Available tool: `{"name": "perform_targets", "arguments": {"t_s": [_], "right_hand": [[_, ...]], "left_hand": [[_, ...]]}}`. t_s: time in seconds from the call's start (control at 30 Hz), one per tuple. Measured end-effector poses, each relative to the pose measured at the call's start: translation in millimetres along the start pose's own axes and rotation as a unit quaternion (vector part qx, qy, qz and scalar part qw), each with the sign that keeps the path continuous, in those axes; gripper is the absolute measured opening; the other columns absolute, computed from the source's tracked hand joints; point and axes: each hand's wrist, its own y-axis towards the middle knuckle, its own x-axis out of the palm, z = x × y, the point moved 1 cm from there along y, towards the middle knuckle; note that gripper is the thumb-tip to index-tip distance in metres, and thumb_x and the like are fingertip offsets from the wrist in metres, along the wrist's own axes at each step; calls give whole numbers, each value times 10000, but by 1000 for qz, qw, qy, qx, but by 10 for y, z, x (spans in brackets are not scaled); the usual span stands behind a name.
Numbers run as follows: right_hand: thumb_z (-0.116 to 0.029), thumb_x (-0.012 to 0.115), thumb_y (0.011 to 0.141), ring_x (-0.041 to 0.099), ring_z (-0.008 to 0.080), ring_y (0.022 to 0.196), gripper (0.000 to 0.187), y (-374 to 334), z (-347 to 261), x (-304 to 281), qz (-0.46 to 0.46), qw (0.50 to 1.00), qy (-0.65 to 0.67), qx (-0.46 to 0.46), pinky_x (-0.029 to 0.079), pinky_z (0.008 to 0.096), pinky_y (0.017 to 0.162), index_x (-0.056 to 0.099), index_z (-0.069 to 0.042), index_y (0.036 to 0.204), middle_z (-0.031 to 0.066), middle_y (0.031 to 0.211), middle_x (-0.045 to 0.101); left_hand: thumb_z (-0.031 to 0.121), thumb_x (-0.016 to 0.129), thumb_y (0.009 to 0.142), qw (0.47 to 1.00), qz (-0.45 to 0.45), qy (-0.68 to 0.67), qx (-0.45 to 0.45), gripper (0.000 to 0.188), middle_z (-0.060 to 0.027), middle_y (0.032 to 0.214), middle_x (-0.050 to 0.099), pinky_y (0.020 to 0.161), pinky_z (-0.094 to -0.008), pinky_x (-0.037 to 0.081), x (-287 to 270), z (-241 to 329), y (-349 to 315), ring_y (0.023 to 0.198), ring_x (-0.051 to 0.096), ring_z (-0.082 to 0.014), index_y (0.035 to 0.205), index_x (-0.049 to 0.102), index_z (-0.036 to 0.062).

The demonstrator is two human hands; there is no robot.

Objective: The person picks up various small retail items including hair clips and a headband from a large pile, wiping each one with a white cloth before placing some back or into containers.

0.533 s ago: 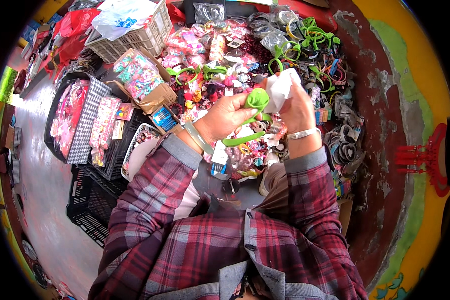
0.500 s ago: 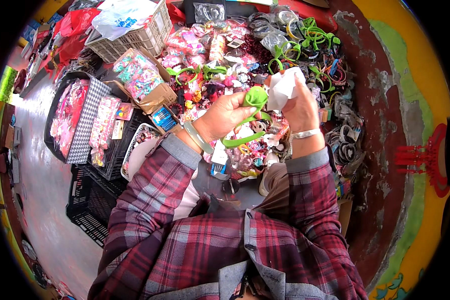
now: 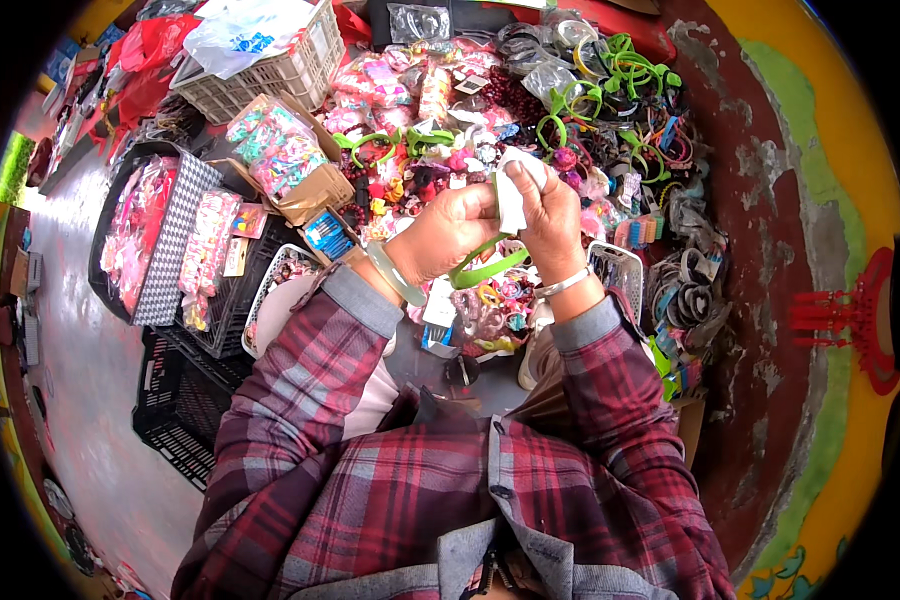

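Observation:
My left hand (image 3: 438,236) grips a green headband (image 3: 489,270), its fingers closed on the upper part while the curved band hangs below. A white tissue or cloth (image 3: 511,207) is pinched in my right hand (image 3: 553,228) and pressed against the headband's upper part, which it mostly hides. Both hands meet over a pile of hair accessories (image 3: 482,328). More green headbands (image 3: 373,152) lie on the far side of the pile, with a further bunch of green headbands (image 3: 632,72) at the far right.
On the left stand a checked box (image 3: 185,215) of packaged goods, a cardboard box (image 3: 315,190) and black plastic crates (image 3: 175,410). A pale crate (image 3: 260,95) holding a white bag is at the far left. A white basket (image 3: 618,262) sits right of my right hand.
My right hand has moved left with the white tissue or cloth, from beside the headband onto it. The headband's rounded green top is now covered. My left hand has barely moved.

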Motion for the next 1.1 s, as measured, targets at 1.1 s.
{"name": "perform_targets", "arguments": {"t_s": [1.1], "right_hand": [[-58,532,861,540,85,709,143,221,-59,-396,186,981,12,-53,455,231,600,560,-50,1001,21,849,581]], "left_hand": [[-13,444,852,997,80,4,20,328,-82,1143,552,832,-249,430,-102,-139,73,1038,531,-141,1177,485,-8]]}}
